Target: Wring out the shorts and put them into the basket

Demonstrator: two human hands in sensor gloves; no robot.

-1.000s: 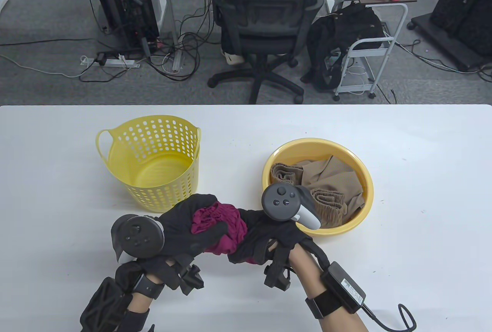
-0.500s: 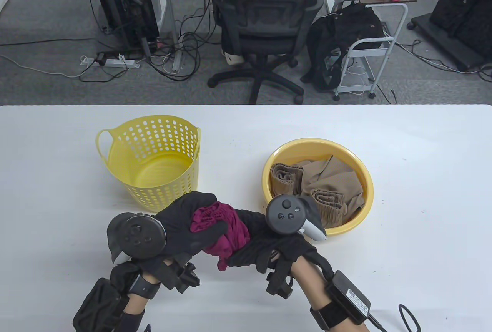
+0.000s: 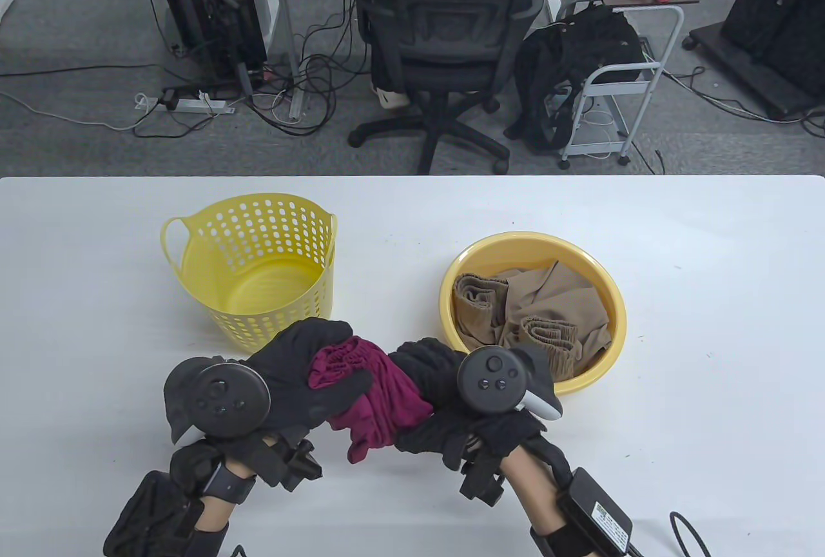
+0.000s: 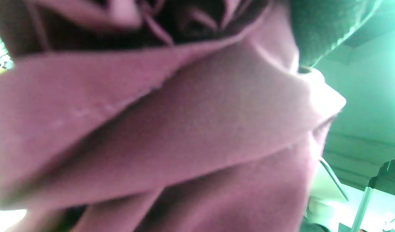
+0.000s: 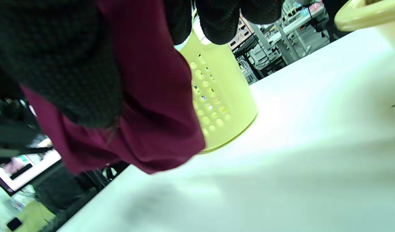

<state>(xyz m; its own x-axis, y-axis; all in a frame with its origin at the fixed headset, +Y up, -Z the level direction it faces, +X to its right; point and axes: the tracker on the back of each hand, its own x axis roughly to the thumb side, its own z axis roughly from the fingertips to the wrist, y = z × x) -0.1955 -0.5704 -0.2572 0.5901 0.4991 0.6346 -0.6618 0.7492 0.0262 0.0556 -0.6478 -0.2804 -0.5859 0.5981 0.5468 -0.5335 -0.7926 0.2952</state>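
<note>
A bunched pair of maroon shorts [image 3: 370,399] is held above the table between both hands, in front of the yellow perforated basket [image 3: 258,270]. My left hand [image 3: 309,367] grips the left end, thumb wrapped over the cloth. My right hand [image 3: 432,399] grips the right end, fingers curled round it. A loose end hangs down between the wrists. In the left wrist view the maroon shorts [image 4: 171,129] fill the frame. The right wrist view has the maroon shorts [image 5: 152,106] under my gloved fingers [image 5: 62,64], with the yellow perforated basket [image 5: 216,106] behind.
A yellow basin [image 3: 606,299] with tan shorts [image 3: 548,315] in it stands right of the hands. The white table [image 3: 709,357] stretches out on both sides. An office chair [image 3: 445,48] and a small cart [image 3: 619,80] stand beyond the far edge.
Both hands have shifted toward me and slightly apart, the right tracker sliding right. More of the shorts shows between them, and a loose end has dropped lower.
</note>
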